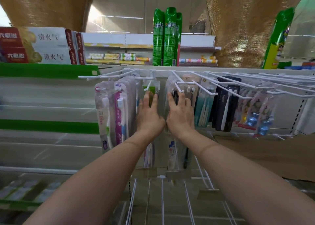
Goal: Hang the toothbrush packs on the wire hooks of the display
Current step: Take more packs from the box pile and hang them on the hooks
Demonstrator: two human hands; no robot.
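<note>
- Head view: the person's left hand (149,115) and right hand (179,115) reach side by side into the middle of the toothbrush display, heels of the palms nearly touching
- The left hand lies with straight, slightly spread fingers flat against a clear pack with a green card (150,90), which hangs on a white wire hook (148,86)
- The right hand rests with loosely bent fingers over a clear pack holding a black toothbrush (174,93); whether the thumb pinches it from behind cannot be told, because the hand hides it
- That pack sits just under the tip of another wire hook (179,86), so the step in hand looks like seating or straightening packs already on their hooks
- To do it well, the person should probably steady each pack near its top, line its hole up with the hook tip, then slide it straight back toward the far panel, without bending the wire
- Left of the hands hangs a row of pink and white packs (119,108); to the right hang a teal pack (202,108) and a dark navy pack (225,105)
- Green spray cans (166,37) stand on the shelf above, far behind the hooks
</note>
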